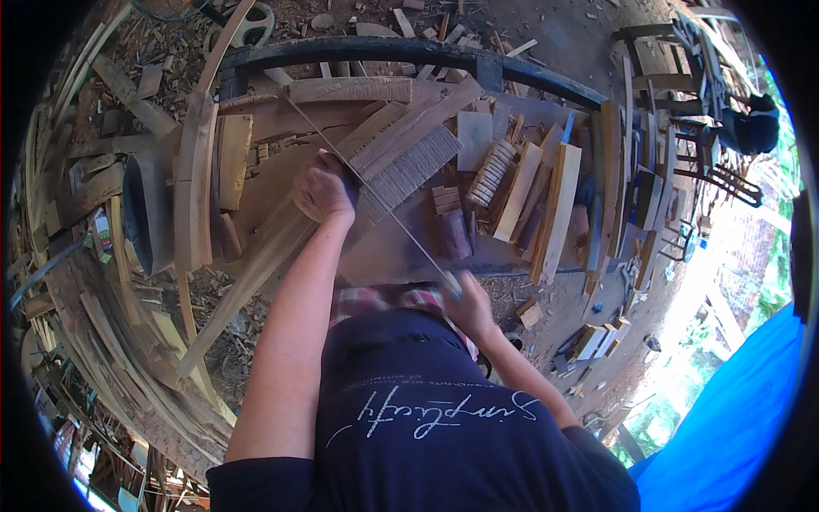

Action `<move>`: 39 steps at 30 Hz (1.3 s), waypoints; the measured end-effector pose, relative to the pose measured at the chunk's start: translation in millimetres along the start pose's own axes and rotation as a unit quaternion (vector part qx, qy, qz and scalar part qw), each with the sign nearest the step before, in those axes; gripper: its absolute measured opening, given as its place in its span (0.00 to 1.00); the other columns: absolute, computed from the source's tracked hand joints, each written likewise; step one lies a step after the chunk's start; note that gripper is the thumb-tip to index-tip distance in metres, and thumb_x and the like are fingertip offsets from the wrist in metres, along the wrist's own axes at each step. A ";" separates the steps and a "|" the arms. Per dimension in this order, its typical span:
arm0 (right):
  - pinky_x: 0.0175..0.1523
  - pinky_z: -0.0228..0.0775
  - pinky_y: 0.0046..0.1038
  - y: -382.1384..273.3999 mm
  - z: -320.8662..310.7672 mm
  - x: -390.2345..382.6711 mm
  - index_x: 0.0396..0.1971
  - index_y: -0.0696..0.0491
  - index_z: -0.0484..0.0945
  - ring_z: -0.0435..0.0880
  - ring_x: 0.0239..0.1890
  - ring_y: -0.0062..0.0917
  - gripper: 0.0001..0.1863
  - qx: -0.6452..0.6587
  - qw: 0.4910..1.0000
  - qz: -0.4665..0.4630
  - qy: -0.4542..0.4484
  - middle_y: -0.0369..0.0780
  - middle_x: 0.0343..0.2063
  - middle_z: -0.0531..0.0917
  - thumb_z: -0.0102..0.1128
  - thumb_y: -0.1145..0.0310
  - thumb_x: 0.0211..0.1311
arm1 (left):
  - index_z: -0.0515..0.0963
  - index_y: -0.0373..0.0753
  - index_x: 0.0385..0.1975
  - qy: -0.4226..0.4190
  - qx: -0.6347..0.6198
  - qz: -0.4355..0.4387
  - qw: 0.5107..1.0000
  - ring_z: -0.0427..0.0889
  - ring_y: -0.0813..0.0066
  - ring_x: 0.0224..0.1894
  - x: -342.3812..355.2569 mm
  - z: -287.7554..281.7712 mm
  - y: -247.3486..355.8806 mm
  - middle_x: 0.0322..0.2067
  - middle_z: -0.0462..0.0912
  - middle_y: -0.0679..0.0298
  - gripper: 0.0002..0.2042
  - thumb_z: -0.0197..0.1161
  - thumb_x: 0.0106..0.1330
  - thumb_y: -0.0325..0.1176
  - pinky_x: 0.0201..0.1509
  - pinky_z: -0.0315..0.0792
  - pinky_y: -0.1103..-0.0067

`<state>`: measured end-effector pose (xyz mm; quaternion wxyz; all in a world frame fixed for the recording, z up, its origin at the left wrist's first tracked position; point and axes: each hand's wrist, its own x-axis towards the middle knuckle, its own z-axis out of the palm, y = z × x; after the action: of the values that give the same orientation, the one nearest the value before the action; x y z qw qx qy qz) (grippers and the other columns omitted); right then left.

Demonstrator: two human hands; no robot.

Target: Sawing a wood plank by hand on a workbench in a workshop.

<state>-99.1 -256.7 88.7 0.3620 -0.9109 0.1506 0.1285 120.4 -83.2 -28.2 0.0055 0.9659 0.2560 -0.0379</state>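
A long wooden plank [256, 280] runs slantwise from the lower left toward the middle of the low worktable. My left hand [324, 189] is closed on it, partly blurred, the fingers curled and partly hidden. Just right of that hand, the thin blade of what looks like a handsaw [394, 218] crosses the wood, seen almost edge-on. Its handle end is gripped by my right hand [469, 307], close to my body and smeared by motion. Under and beyond the blade, a brown board [418, 128] lies over ridged wood pieces [415, 171].
Right of the blade stand a dark wood block [454, 235], a ribbed wooden piece [490, 173] and pale boards [556, 213]. A dark beam [358, 53] spans the far side. Stacked planks [111, 328] fill the left; a blue tarp [734, 427] hangs lower right.
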 end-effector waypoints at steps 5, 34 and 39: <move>0.40 0.70 0.45 -27.4 35.9 63.8 0.37 0.55 0.69 0.78 0.37 0.49 0.12 0.043 0.991 -0.111 0.061 0.49 0.29 0.76 0.61 0.69 0.59 | 0.78 0.37 0.20 0.025 -0.224 0.089 0.970 0.78 0.54 0.26 -1.7 -11.9 -1.9 0.21 0.78 0.52 0.22 0.47 0.71 0.45 0.29 0.67 0.64; 0.33 0.73 0.43 13.0 2.7 -13.9 0.31 0.55 0.70 0.81 0.30 0.45 0.13 -0.023 0.995 -0.062 0.069 0.47 0.27 0.78 0.65 0.64 0.59 | 0.85 0.40 0.33 -0.115 -0.162 -0.005 0.980 0.84 0.51 0.40 12.3 -12.1 0.3 0.35 0.85 0.50 0.28 0.39 0.68 0.54 0.46 0.74 0.62; 0.35 0.74 0.42 2.4 26.3 28.3 0.34 0.54 0.72 0.80 0.30 0.45 0.12 -0.017 0.998 -0.028 0.044 0.46 0.26 0.76 0.66 0.66 0.56 | 0.86 0.42 0.32 -0.082 -0.158 0.037 0.983 0.84 0.53 0.42 13.6 4.3 -3.2 0.37 0.86 0.53 0.26 0.40 0.69 0.50 0.43 0.75 0.65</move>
<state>-77.2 -245.1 59.0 0.3425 -0.9258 0.1384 0.0801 130.3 -73.8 -33.5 0.1800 0.9553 0.2220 -0.0757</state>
